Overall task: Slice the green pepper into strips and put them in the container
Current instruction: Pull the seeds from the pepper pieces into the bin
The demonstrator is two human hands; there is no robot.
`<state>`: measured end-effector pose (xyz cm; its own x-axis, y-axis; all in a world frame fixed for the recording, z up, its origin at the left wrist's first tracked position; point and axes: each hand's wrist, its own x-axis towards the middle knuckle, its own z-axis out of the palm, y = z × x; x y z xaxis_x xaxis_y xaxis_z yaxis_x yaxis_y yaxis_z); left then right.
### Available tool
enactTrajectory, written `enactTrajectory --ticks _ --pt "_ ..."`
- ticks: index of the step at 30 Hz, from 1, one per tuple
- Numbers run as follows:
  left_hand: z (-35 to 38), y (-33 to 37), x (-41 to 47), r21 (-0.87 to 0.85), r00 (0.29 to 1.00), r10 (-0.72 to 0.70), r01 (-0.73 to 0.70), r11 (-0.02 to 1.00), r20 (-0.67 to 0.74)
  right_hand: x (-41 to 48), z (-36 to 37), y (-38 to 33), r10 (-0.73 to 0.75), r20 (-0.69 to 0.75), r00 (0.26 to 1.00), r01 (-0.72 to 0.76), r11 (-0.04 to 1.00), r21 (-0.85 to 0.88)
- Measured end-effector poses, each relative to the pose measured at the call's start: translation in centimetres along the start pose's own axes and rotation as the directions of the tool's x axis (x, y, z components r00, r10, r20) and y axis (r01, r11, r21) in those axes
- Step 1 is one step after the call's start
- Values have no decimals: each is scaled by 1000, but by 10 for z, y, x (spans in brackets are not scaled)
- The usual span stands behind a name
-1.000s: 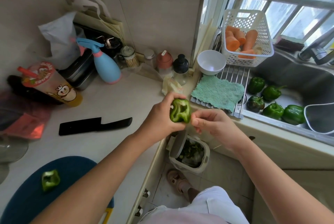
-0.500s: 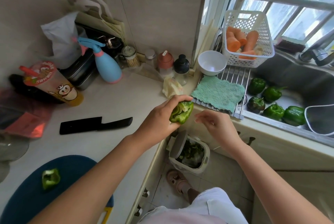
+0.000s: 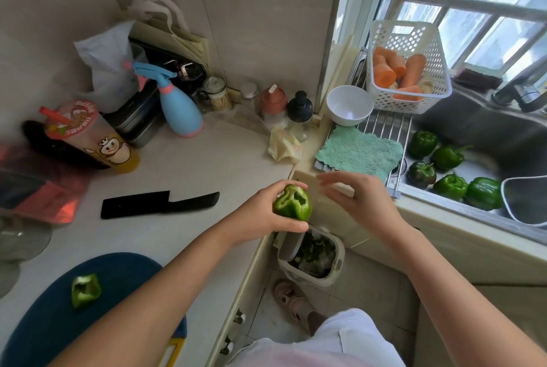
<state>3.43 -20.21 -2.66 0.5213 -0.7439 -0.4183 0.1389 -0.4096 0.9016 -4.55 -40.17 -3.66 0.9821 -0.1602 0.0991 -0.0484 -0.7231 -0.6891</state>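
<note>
At the far left of the bench (image 3: pixel 207 165), a second pepper half (image 3: pixel 85 289) lies hollow side up on a blue cutting board (image 3: pixel 118 272), well apart from a black knife (image 3: pixel 159 203) resting flat on the bare surface nearer the middle.

At centre, the person's left hand (image 3: pixel 260 215) is clamped on a pepper half (image 3: pixel 291 202), fingers and thumb curled around its skin. The hollow faces up and toward the camera, and the piece is held off the bench edge, above an open waste bin (image 3: pixel 336 266) on the floor that already holds green scraps. Just to the right, the right hand (image 3: pixel 361 203) hovers apart from the pepper, its fingers spread and holding nothing.

The step appears to be clearing seeds and pale ribs from the hollow. It is best done with the pepper kept over the bin and the opening tilted toward the free hand. The ribs can then be pinched off at their base and loose seeds tapped out before the piece goes to the board.

Further right, a white bowl (image 3: pixel 349 104) stands empty by the window and may be the intended container. Whole green peppers (image 3: pixel 450 187) wait in the sink (image 3: pixel 488 129).
</note>
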Motion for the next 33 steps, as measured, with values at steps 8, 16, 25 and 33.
enactTrajectory --ticks 8,16,25,33 --pt "-2 16 -6 38 974 -53 46 998 219 10 -8 -31 -441 199 875 461 885 -64" --pt "-3 33 -12 -125 971 19 12 992 240 6 -10 -44 -534 73 843 533 846 25" --pt "-2 44 -16 -203 958 127 -75 976 258 3 -7 -53 -449 -164 879 469 875 120" --pt "0 45 -21 -137 959 88 -52 989 270 5 -21 -58 -439 -16 898 425 860 283"
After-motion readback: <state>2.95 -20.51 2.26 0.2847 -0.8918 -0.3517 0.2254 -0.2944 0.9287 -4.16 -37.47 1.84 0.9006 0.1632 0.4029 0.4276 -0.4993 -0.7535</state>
